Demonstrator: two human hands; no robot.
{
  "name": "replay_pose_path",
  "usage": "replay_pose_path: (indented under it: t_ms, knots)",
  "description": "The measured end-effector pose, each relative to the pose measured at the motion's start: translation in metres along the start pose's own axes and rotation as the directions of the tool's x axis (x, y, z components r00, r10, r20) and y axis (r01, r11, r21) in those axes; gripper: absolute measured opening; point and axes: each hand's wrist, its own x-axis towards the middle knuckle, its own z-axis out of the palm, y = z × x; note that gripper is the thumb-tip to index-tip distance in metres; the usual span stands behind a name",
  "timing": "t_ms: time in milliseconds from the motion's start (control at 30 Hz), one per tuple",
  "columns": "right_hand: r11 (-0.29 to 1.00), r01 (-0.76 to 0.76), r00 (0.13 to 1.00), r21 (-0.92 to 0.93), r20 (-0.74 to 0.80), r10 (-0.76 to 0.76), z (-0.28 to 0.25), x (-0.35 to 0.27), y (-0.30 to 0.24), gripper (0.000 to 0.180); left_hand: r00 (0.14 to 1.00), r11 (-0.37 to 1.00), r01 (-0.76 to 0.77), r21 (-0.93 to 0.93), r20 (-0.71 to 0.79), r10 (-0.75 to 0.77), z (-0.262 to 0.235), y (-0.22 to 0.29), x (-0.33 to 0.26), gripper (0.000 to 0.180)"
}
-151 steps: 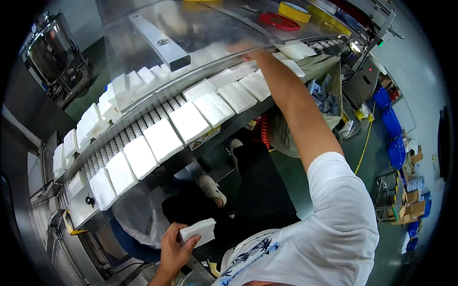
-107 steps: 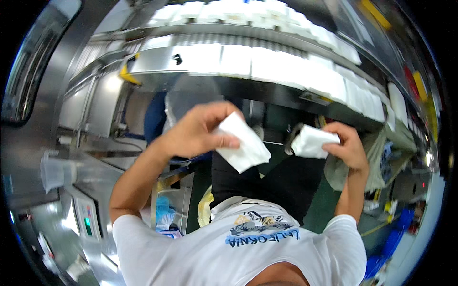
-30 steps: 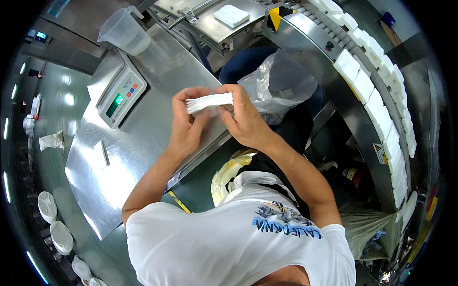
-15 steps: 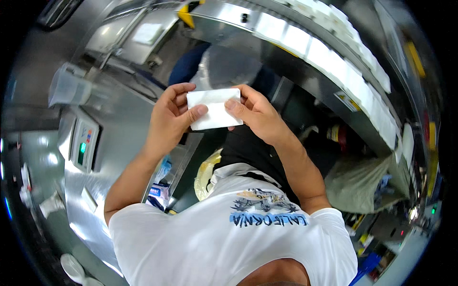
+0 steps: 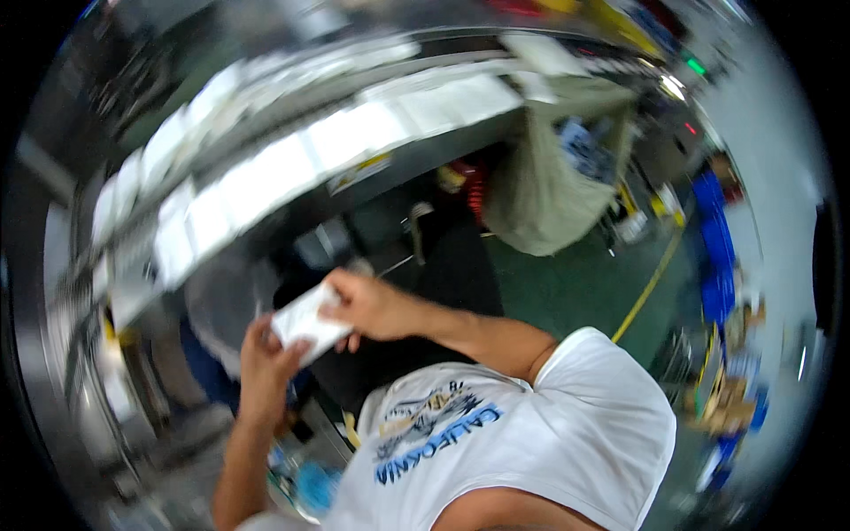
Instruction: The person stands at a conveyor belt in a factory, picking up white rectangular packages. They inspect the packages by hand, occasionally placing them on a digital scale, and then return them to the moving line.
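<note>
A flat white rectangular piece (image 5: 305, 320), like a folded sheet or thin packet, is held level between my two hands. My left hand (image 5: 264, 365) grips its near left end, thumb on top and fingers underneath. Around the far right end, my right hand (image 5: 367, 305) closes with its thumb pressed on the upper face. Motion blur hides finer detail of the piece. Beyond my hands runs a long machine ledge with a row of similar white pieces (image 5: 270, 173) lying side by side.
A second row of white pieces (image 5: 168, 146) lies farther back on the machine. An olive cloth bag (image 5: 540, 199) hangs at the ledge's right end. Blue bins (image 5: 713, 234) and cardboard boxes (image 5: 722, 403) stand at the far right. A yellow line (image 5: 651, 283) crosses the green floor.
My view and body have swung to the right, so the scale and steel table have left the picture and the bag and bins show more. Both hands still hold the white piece, now tilted.
</note>
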Motion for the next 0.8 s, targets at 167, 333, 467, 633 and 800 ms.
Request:
replay_pose_path:
  t_ms: [167, 333, 467, 633, 800]
  knots:
    - [0.993, 0.053, 0.998, -0.109, -0.01, -0.055, 0.004, -0.021, 0.013, 0.032, 0.995, 0.995, -0.1, 0.006, 0.024, 0.099, 0.002, -0.028, 0.002, 0.07]
    - [1.0, -0.001, 0.997, 0.013, 0.077, 0.0, 0.003, -0.032, 0.027, 0.035, 0.996, 0.994, -0.084, 0.063, 0.031, 0.082, -0.003, -0.042, 0.006, 0.07]
    - [0.994, 0.09, 0.994, 0.058, 0.057, -0.094, 0.02, -0.031, 0.027, 0.029, 0.99, 0.989, -0.136, 0.056, 0.031, 0.135, -0.01, -0.036, -0.01, 0.071]
    - [0.997, 0.07, 0.997, 0.029, 0.036, -0.071, 0.017, -0.037, 0.03, 0.03, 0.992, 0.997, -0.053, 0.056, 0.119, 0.046, -0.006, -0.032, -0.007, 0.071]
    - [0.999, 0.021, 0.999, 0.031, 0.041, -0.022, 0.013, -0.039, 0.029, 0.032, 0.99, 0.996, -0.056, -0.073, 0.128, 0.065, -0.002, -0.042, -0.003, 0.067]
